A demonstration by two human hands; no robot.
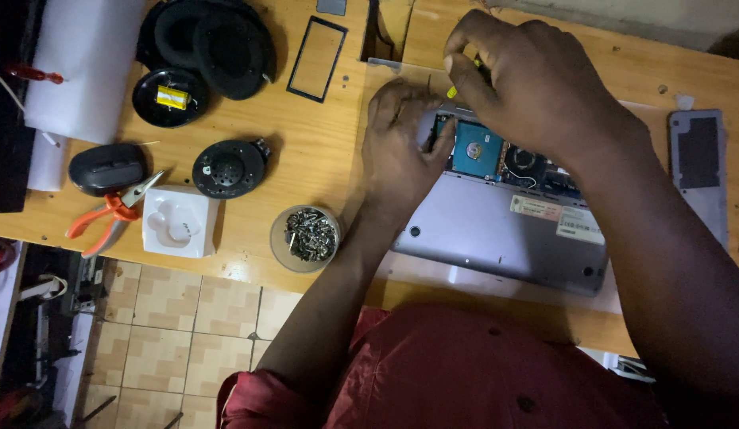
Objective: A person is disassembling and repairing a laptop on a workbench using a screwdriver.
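laptop (pixel 497 238): upside down on the table (pixel 306 151), both hands on its open bay
screw dish (pixel 306 237): just left of the laptop
pliers (pixel 107 213), mouse (pixel 107 168): far left
cover panel (pixel 698 171): right of the laptop

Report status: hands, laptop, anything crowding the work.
Left hand pressed on the opened laptop beside the blue drive. Right hand grips a yellow-handled tool above it. Screw dish sits clear, left.
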